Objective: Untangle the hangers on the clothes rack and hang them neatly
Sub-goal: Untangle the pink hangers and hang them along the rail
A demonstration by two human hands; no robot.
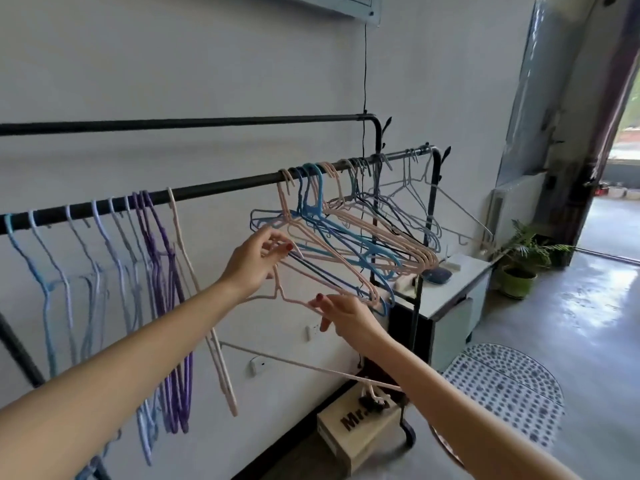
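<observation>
white wall (207, 64), rack (225, 187), hands (251, 263) among hangers (346, 237)

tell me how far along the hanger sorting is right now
Roughly halfway, judging by the rail. Done: the blue and purple hangers hang straight and separate on its left stretch. In hand: the left hand and right hand are working a pink hanger out of the tangled bunch. Left: that bunch, plus the pale hangers crowded at the rail's far right end.

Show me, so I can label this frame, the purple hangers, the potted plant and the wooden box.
purple hangers (162, 271): head view, on their side arms.
potted plant (517, 280): head view, on its green pot.
wooden box (360, 441): head view, on its front face.
</observation>
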